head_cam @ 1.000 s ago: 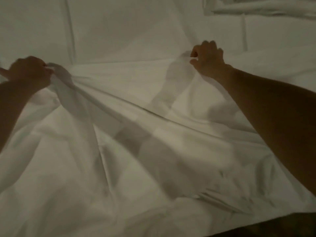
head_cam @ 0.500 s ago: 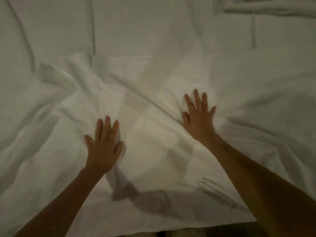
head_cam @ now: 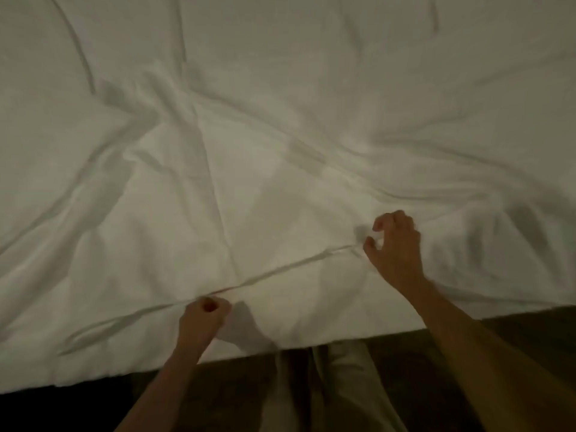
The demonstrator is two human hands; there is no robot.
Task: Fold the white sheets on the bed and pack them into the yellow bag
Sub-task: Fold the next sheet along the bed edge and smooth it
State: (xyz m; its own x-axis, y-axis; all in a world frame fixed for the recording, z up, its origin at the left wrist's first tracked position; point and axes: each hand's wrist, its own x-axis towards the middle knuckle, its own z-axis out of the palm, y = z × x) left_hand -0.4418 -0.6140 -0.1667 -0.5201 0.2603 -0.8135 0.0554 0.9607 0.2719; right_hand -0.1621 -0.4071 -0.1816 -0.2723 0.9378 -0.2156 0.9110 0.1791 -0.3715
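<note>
A white sheet (head_cam: pixel 280 151) lies wrinkled across the bed and fills most of the head view. A raised fold edge runs diagonally between my two hands near the bed's front edge. My left hand (head_cam: pixel 204 318) is curled into a fist and pinches the left end of that fold. My right hand (head_cam: pixel 394 244) sits at the fold's right end, its fingers and thumb curled in a pinch around the cloth there. The yellow bag is not in view.
The bed's front edge (head_cam: pixel 311 341) runs across the lower part of the view. Below it lie the dark floor (head_cam: pixel 530 332) and my light trousers (head_cam: pixel 330 388). Deep creases spread over the sheet toward the far left and right.
Both hands drew back from pressing flat on the sheet's middle to the near edge. They now pinch a fold there. The view tilted down, so the floor shows.
</note>
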